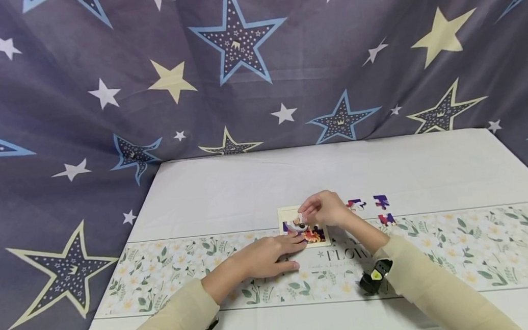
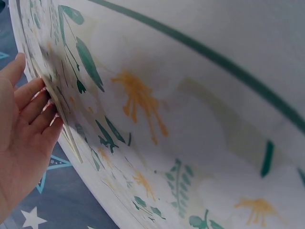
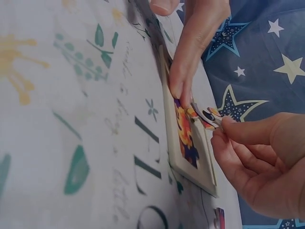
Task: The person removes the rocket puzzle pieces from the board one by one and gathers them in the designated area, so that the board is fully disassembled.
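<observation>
A small cream puzzle tray [image 1: 287, 213] lies on the table, with joined pieces in purple, orange and white inside its raised border. My left hand [image 1: 270, 256] rests on the tray's near-left part with straight fingers, and its fingertips touch the picture. Between thumb and fingertips my right hand [image 1: 329, 209] pinches a puzzle piece [image 3: 208, 116] with white, black and orange on it. That piece is tilted over the tray; whether it touches the pieces below cannot be told. In the left wrist view the left hand [image 2: 28, 129] lies against the tray's edge.
Loose puzzle pieces lie right of the tray: one [image 1: 356, 204] beside the right wrist, another [image 1: 380, 202] farther right, a third [image 1: 387, 219] nearer. A white tablecloth [image 1: 229, 188] with a floral band covers the table. Behind hangs a star-patterned curtain [image 1: 251, 109].
</observation>
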Motion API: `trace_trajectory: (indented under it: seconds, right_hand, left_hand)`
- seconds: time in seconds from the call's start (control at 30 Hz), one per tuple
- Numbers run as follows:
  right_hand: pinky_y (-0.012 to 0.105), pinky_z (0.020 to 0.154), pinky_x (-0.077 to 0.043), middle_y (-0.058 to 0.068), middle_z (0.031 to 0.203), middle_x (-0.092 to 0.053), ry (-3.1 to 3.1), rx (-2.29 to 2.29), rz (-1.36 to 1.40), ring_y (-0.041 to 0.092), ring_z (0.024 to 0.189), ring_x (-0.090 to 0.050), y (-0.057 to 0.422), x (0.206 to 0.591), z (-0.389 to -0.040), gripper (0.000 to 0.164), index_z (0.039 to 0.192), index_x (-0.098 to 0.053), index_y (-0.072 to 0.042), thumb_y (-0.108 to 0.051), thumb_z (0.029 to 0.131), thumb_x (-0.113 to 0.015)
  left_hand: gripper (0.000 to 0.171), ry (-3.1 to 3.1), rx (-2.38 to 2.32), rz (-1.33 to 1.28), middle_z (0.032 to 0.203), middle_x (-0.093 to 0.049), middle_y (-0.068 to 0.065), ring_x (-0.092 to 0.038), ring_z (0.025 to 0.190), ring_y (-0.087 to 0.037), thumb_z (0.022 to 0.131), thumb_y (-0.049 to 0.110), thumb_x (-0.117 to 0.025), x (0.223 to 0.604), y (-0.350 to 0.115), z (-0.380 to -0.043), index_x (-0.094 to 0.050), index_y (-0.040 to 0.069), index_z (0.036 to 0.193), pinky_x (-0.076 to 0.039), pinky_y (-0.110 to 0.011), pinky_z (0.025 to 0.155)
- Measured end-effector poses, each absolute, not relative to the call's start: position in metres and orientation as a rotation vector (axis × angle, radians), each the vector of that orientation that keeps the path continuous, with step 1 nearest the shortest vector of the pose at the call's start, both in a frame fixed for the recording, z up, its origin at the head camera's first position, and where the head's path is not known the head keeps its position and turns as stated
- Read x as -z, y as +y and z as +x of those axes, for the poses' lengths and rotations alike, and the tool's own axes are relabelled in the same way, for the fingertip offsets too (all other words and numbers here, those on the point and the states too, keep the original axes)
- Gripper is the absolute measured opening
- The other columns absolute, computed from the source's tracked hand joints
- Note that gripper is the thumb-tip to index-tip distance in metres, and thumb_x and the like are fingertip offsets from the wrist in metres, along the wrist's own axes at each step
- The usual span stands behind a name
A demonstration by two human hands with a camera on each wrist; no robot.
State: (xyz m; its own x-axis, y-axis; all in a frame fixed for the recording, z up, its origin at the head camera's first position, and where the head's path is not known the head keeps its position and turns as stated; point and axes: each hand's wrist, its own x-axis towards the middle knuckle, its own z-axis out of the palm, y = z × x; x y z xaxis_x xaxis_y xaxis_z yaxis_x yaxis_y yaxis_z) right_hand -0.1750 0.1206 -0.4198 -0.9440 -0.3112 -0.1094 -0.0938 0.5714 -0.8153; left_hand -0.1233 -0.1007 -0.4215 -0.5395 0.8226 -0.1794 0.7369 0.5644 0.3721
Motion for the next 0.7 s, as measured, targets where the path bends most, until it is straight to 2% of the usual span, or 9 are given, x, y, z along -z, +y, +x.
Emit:
trace_trajectory:
  seconds: [0.43,0.7]
  right_hand:
    - [0.024,0.068,-0.056,0.013,0.088,-0.075,2.543,1.330,-0.245,0.011,0.073,-0.067,0.147,0.415,-0.173,0.020,0.098,-0.074,-0.001,-0.008,0.080,-0.076]
    - [0.023,0.069,-0.054,0.010,0.089,-0.075,2.531,1.297,-0.187,0.011,0.076,-0.067,0.163,0.415,-0.172,0.022,0.100,-0.074,-0.003,-0.010,0.079,-0.076]
  left_hand:
    - [0.053,2.458,-0.390,1.290,0.154,-0.038,0.000,-0.032,0.146,-0.016,0.098,0.041,-0.051,0.421,-0.101,-0.124,-0.045,0.017,0.145,-0.033,-0.038,0.118]
    - [0.053,2.467,-0.375,1.262,0.155,-0.037,0.002,-0.031,0.146,-0.016,0.098,0.042,-0.051,0.420,-0.100,-0.123,-0.044,0.019,0.145,-0.032,-0.038,0.119]
